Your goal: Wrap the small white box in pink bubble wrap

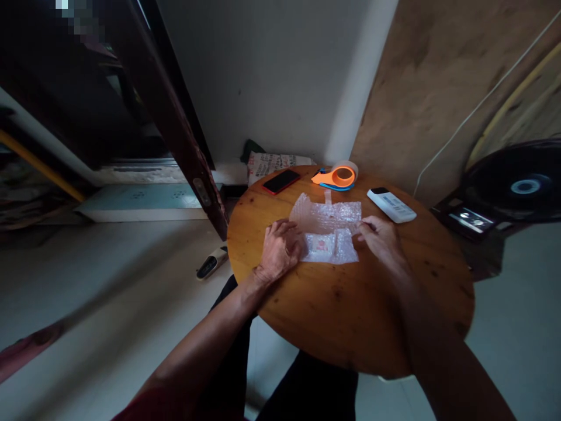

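A sheet of clear bubble wrap (335, 216) lies on the round wooden table, its near part folded over. A small flat item with red print (322, 246) shows through that folded layer; its kind cannot be made out. My left hand (280, 248) rests at the wrap's left edge, fingers curled onto it. On the opposite side, my right hand (379, 234) pinches the wrap's right edge between thumb and fingers. A short strip of tape (328, 197) sticks up from the wrap's far edge.
On the wooden table (342, 316), a red-edged phone (281, 181), an orange tape dispenser (339, 176) and a white handheld device (391, 204) lie beyond the wrap. A dark door frame (175, 111) stands left. A shoe (211, 263) is on the floor; a black round appliance (521, 181) stands right.
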A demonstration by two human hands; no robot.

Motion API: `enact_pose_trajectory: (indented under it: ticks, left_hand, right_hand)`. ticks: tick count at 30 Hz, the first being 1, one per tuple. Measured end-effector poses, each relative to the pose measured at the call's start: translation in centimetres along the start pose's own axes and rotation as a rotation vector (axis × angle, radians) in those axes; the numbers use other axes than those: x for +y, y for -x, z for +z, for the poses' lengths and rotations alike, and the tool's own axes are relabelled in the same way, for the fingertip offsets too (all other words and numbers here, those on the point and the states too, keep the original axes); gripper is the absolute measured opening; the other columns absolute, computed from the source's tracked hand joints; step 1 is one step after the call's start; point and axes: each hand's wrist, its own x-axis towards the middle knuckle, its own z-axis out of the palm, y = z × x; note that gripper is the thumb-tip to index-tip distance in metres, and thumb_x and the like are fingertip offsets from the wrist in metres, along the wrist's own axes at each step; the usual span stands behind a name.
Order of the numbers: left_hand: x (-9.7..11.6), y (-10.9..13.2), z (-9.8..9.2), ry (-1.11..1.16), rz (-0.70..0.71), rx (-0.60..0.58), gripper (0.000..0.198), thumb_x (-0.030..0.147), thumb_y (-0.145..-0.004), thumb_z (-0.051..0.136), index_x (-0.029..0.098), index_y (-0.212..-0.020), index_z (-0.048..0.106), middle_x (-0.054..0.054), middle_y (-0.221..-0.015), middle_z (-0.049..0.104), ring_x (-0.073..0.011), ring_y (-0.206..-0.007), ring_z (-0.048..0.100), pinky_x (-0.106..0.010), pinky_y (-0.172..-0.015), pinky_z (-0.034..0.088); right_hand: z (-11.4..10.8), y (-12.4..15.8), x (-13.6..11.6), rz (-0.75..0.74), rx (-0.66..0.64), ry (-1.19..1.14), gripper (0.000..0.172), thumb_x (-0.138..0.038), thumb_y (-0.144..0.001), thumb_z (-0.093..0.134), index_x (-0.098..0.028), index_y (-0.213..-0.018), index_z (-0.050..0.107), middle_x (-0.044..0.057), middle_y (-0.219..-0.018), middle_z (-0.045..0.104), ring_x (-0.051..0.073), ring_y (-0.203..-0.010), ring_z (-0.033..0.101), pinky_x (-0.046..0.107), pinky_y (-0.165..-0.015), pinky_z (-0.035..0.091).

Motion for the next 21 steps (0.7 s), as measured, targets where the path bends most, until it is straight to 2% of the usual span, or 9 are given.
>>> enact_pose_trajectory:
  ticks: [6,11,21]
  left_hand:
    - [-0.01,0.00,0.24,-0.029,-0.085,-0.055,0.046,0.016,-0.073,0.054,0.016,-0.118,0.062,-0.009,-0.122,0.064,-0.0290,-0.120,0.049,-0.044,-0.100,0.039]
    - [0.21,-0.06,0.07,-0.014,-0.090,-0.089,0.047,0.014,-0.073,0.053,0.014,-0.118,0.061,-0.011,-0.122,0.063,-0.0291,-0.120,0.048,-0.045,-0.101,0.039]
    - [-0.08,0.05,0.24,-0.019,-0.072,-0.067,0.047,0.014,-0.072,0.054,0.017,-0.118,0.062,-0.009,-0.124,0.063,-0.0284,-0.123,0.047,-0.044,-0.101,0.038]
  right_hand:
    - [0.16,0.22,-0.44,0.049,-0.003,-0.209,0.023,-0.041,-0.077,0.058,-0.018,-0.077,0.062,0.002,-0.067,0.066,0.015,-0.055,0.061,0.026,-0.054,0.045]
    - [0.31,0.20,-0.64,0.132,-0.003,-0.353,0.023,-0.041,-0.073,0.065,-0.019,-0.074,0.062,0.002,-0.066,0.066,0.014,-0.053,0.060,0.024,-0.051,0.044]
    - [0.41,0.13,-0.87,0.209,-0.011,-0.366,0.014,-0.032,-0.076,0.063,-0.019,-0.073,0.061,0.001,-0.066,0.065,0.012,-0.051,0.058,0.024,-0.050,0.041]
